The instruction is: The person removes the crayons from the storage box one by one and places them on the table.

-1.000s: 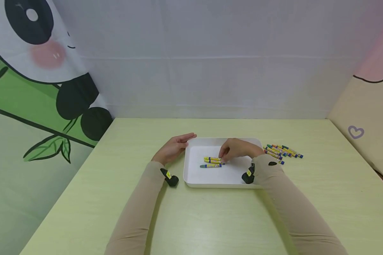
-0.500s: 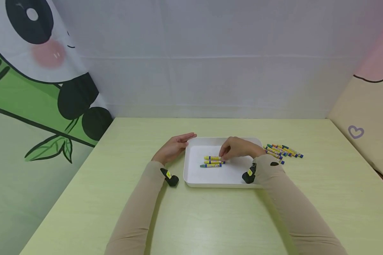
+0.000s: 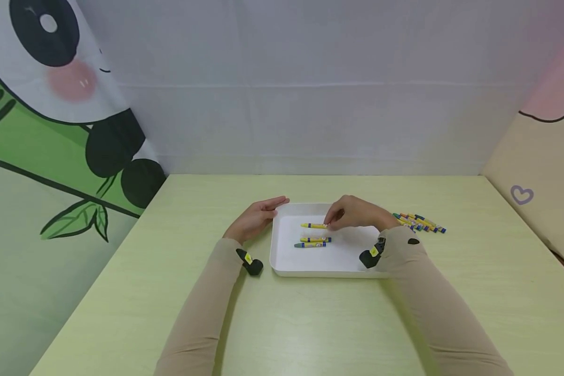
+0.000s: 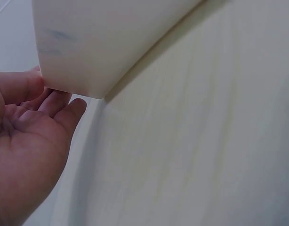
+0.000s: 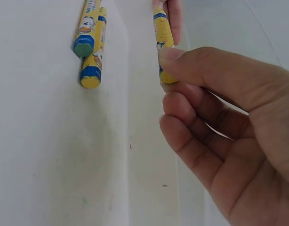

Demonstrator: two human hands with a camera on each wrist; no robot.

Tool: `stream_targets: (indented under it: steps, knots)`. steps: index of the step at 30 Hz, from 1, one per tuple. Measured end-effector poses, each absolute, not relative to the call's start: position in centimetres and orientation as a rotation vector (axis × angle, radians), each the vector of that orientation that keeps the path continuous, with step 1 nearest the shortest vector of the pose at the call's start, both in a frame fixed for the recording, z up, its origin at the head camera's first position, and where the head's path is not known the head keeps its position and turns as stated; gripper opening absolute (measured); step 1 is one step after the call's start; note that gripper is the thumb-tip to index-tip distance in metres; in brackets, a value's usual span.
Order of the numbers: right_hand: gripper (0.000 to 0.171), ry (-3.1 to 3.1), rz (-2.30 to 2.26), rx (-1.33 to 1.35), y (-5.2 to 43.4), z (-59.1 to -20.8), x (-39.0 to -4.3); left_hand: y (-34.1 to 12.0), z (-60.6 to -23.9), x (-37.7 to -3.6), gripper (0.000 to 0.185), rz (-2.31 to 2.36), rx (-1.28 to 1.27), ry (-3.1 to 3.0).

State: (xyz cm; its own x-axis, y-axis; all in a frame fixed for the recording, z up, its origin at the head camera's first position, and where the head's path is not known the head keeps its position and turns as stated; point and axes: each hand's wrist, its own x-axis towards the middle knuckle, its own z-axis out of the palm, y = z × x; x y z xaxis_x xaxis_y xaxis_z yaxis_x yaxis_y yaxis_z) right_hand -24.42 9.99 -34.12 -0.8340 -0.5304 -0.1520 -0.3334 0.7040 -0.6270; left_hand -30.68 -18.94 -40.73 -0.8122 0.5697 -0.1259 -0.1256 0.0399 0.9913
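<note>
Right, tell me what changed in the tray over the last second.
The right hand has pinched one yellow crayon and lifted it away from the other two crayons, toward the far side of the white tray. Those two stayed put, as did the left hand at the tray's left edge and the loose crayons on the table.

Worktop: pale yellow-green wood grain [image 3: 310, 324].
Back wall: plain white sheet [image 3: 310, 104].
Left wall: panda and bamboo print [image 3: 51, 104].
Right wall: beige, small heart outline [image 3: 523, 195].
Light: soft, even.

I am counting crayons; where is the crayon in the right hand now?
In the head view, the right hand pinches the crayon over the white tray, beyond two crayons lying there.
</note>
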Motion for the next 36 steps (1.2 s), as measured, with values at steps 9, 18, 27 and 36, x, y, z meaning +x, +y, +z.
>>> stream_targets:
  steps: [9, 18, 27, 36]
  knots:
    - [0.014, 2.621, -0.906, -0.634, 10.8, -32.9, -23.4, -19.2, -40.7, -30.4, 0.049, 1.828, 0.425, 1.823]
    - [0.018, 2.646, -0.965, -0.582, 11.8, -32.7, -21.8, -19.8, -40.7, -29.9, 0.049, 1.816, 0.478, 1.792]
    - [0.019, 2.671, -0.959, -0.477, 13.6, -32.8, -20.4, -20.0, -40.8, -29.7, 0.049, 1.802, 0.465, 1.794]
    - [0.021, 2.731, -0.943, -0.432, 15.9, -32.9, -19.7, -20.0, -40.5, -29.5, 0.048, 1.797, 0.449, 1.809]
